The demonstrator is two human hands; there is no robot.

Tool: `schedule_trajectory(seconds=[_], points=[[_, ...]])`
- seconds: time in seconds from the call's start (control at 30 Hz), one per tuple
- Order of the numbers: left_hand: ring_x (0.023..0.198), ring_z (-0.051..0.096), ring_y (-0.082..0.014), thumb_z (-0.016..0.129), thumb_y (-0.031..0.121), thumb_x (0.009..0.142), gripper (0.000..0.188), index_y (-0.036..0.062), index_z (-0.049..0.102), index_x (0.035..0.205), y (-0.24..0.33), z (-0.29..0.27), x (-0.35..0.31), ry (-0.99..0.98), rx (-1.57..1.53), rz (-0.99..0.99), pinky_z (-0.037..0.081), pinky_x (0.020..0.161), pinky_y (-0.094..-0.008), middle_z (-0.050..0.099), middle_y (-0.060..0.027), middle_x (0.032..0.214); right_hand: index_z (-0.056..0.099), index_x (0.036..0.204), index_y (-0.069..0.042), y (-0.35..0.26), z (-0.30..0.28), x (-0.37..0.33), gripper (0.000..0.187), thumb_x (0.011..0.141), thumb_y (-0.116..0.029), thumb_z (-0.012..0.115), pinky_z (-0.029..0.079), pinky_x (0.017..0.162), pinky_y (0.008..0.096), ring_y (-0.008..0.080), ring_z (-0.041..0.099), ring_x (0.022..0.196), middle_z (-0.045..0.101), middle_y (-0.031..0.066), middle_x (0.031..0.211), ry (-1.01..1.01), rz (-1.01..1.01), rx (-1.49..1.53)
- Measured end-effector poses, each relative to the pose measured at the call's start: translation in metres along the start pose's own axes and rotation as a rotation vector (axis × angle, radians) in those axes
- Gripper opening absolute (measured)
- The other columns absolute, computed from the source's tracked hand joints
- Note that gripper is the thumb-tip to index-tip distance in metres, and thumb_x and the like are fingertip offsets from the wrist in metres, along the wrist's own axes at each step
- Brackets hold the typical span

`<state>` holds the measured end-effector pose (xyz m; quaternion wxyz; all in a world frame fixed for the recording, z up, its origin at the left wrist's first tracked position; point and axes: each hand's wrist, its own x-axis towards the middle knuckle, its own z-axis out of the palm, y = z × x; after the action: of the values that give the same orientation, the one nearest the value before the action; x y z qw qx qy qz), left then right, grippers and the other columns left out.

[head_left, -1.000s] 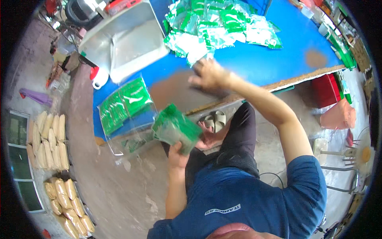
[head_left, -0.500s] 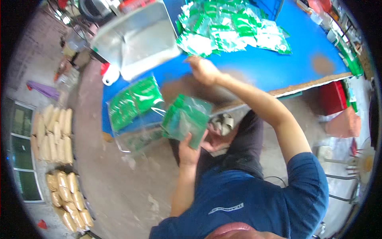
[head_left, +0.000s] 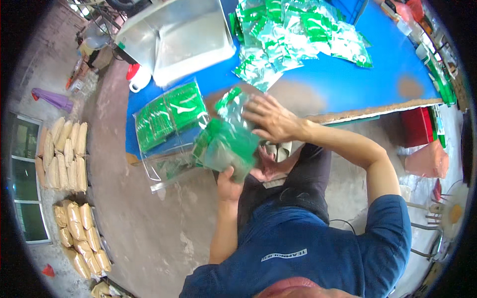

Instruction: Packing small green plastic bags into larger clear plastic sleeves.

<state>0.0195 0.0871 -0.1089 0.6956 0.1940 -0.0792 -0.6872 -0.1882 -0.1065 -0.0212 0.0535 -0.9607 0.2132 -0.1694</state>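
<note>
Blue table: loose packets remain, 1 o'clock; bagged ones, 10 o'clock. Left hand pinches stack — right hand spread.

Blue tabletop: brightly lit, fairly evenly, beyond the grip
Heaped green-and-clear packets: glaring, washed nearly white in patches, farther beyond the grip
Metal tray: pale sheen inside, beyond and left of the grip
Bagged green packets: streaked with thin white reflections, just left of the grip
Held green packets: soft-edged, smeared, in the left hand
Right hand: slightly blurred, just beyond the grip
Red bin: dimmer, shaded beneath the table edge, well right of the grip
Window: dark-paned, bowed by fisheye, far left of the grip
Fan: hazy, bent toward the black border, far right of the grip
</note>
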Motion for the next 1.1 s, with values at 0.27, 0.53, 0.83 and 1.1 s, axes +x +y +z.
schedule_trajectory(seconds=[0.27,0.53,0.83,1.1], points=[[0.14,0.039,-0.0378,0.067,0.004,0.086,0.071,0.0043,0.035,0.149,-0.014,0.023,-0.005,0.029,-0.067,-0.031,0.025,0.118,-0.066,0.043,-0.0167,0.15,0.059,0.127,-0.003,0.053,-0.017,0.017,0.041,0.096,-0.03,0.056,0.045,0.103,0.0483,0.0397,0.054,0.122,0.057,0.0191,0.133,0.072,0.162,0.067],[0.137,0.045,-0.036,0.062,0.004,0.091,0.063,0.0,0.034,0.148,-0.015,0.025,-0.004,0.128,0.069,0.016,0.036,0.116,-0.0553,0.047,-0.0176,0.146,0.063,0.113,-0.001,0.021,-0.005,0.035,0.032,0.085,-0.014,0.057,0.051,0.093,0.0471,0.0416,0.061,0.105,0.063,0.0217,0.112,0.13,-0.056,0.386],[0.135,0.048,-0.0333,0.067,0.002,0.085,0.062,0.0025,0.045,0.143,-0.019,0.005,-0.007,-0.027,-0.089,-0.124,0.036,0.116,-0.054,0.052,-0.0131,0.144,0.066,0.107,-0.001,0.062,-0.014,0.021,0.034,0.089,-0.029,0.057,0.051,0.091,0.0462,0.0359,0.062,0.108,0.062,0.0227,0.119,-0.118,0.118,-0.175],[0.141,0.04,-0.0349,0.067,0.006,0.087,0.064,0.004,0.04,0.146,-0.031,0.039,0.012,0.066,-0.057,-0.074,0.026,0.12,-0.0618,0.048,-0.0135,0.148,0.067,0.083,-0.001,0.013,-0.016,-0.003,0.034,0.09,-0.034,0.062,0.055,0.066,0.0512,0.0424,0.065,0.066,0.066,0.0251,0.079,-0.098,0.124,0.189]])
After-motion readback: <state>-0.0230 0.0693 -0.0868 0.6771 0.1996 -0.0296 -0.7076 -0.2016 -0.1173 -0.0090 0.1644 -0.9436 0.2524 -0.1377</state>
